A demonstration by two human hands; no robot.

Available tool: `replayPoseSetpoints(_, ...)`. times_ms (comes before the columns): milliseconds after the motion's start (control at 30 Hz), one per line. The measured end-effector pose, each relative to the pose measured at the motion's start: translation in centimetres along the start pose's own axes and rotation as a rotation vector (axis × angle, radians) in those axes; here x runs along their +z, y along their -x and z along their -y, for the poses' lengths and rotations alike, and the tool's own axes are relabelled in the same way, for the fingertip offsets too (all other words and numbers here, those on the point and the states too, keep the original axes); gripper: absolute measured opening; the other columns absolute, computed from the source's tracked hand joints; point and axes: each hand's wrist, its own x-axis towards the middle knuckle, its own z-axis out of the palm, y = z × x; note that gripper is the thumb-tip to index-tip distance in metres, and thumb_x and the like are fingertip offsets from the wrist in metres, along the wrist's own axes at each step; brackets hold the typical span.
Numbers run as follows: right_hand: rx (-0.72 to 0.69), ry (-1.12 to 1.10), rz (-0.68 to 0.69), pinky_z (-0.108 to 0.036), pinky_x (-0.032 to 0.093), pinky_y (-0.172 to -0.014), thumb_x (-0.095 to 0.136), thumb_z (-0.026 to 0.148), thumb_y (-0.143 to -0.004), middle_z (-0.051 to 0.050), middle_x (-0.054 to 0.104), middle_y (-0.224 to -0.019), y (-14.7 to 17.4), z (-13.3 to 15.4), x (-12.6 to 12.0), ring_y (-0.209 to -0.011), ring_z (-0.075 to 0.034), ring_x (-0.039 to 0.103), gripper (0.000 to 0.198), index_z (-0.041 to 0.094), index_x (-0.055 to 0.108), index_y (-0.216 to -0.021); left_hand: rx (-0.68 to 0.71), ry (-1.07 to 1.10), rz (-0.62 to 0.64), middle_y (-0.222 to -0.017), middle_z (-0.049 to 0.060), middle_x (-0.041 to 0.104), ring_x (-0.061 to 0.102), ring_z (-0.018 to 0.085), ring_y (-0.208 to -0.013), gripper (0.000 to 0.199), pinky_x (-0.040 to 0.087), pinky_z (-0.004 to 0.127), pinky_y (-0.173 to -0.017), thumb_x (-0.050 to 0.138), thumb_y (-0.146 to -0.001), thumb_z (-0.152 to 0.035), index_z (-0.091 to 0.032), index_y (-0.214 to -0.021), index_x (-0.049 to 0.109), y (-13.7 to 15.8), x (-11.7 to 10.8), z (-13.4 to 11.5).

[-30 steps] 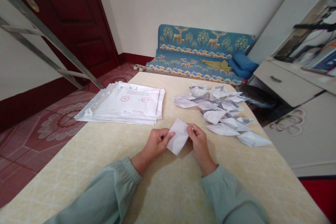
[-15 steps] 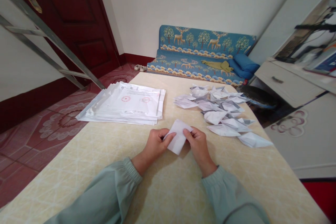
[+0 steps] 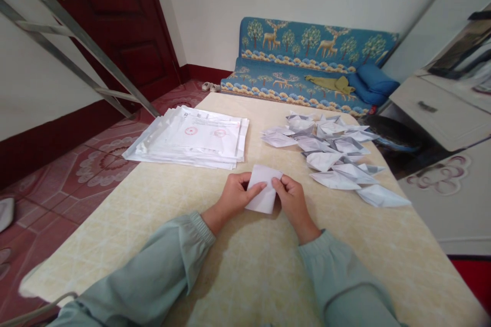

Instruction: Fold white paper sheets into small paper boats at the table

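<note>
Paper [image 3: 263,202] up above counter [image 3: 245,271], between both grips, long axis roughly away from body. I see left grip [image 3: 235,191] pinching left edge, thumb across face; right grip [image 3: 293,196] holding far right corner. Boats [image 3: 324,161] beyond, rightward, nearer right grip.

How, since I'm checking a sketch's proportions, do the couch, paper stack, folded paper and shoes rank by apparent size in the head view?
1. Blue couch
2. Paper stack
3. Folded paper
4. Shoes

Apparent size only: couch and shoes are farther away.
</note>
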Motion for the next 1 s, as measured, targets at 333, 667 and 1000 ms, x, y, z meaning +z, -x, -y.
replayPoseSetpoints(333,0.012,-0.024,0.045,-0.022,0.033,-0.050,0.054,0.036,-0.082,0.003,0.050,-0.059,0.3,0.1,0.5,-0.055,-0.012,0.044,0.021,0.019,0.057,-0.071,-0.027,0.093,-0.118,-0.064,0.003,0.066,0.054,0.011,-0.054,0.027,0.044,0.020,-0.049,0.070,-0.072,-0.035,-0.009,-0.070,0.067,0.0,0.2,-0.6)
replayPoseSetpoints(667,0.009,-0.023,0.029,-0.022,0.033,-0.051,0.053,0.035,-0.082,0.003,0.052,-0.060,0.3,0.1,0.7,-0.055,-0.012,0.044,0.020,0.019,0.058,-0.073,-0.060,0.125,-0.136,-0.058,0.001,0.061,0.052,0.010,-0.051,0.029,0.040,0.019,-0.046,0.071,-0.071,-0.037,-0.011,-0.063,0.062,-0.2,0.1,-0.6)
replayPoseSetpoints(1000,-0.030,0.176,0.380,-0.022,0.030,-0.050,0.053,0.032,-0.082,0.003,0.049,-0.054,-0.3,0.7,-1.3,-0.053,-0.011,0.042,0.027,0.018,0.059,-0.059,-0.072,0.083,0.015,-0.071,0.002,0.065,0.057,0.012,-0.062,0.025,0.045,0.021,-0.058,0.072,-0.067,-0.032,-0.011,-0.081,0.065,-0.9,-1.2,0.9)
